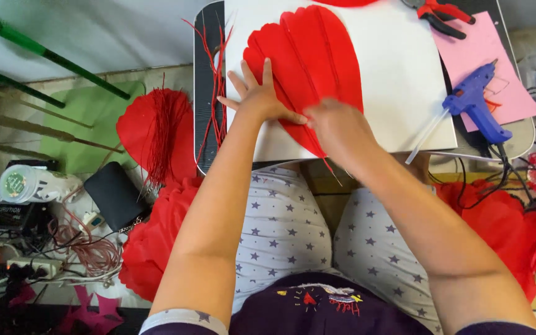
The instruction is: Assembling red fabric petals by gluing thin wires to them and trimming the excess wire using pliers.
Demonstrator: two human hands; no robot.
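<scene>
A large red paper petal [310, 62] with raised ribs lies on a white board [398, 93] across a small table. My left hand [257, 96] lies flat on the petal's left lower edge with the fingers spread. My right hand [337, 124] is blurred and presses on the petal's narrow lower tip, fingers curled down. Neither hand grips a tool.
A blue glue gun [476, 102] lies on pink paper [491, 59] at the right, red-handled pliers [442, 13] at the top. Thin red strips [213, 80] lie at the board's left edge. Red paper pieces [156, 133], green stems [44, 59], cables and a jar [23, 184] cover the floor.
</scene>
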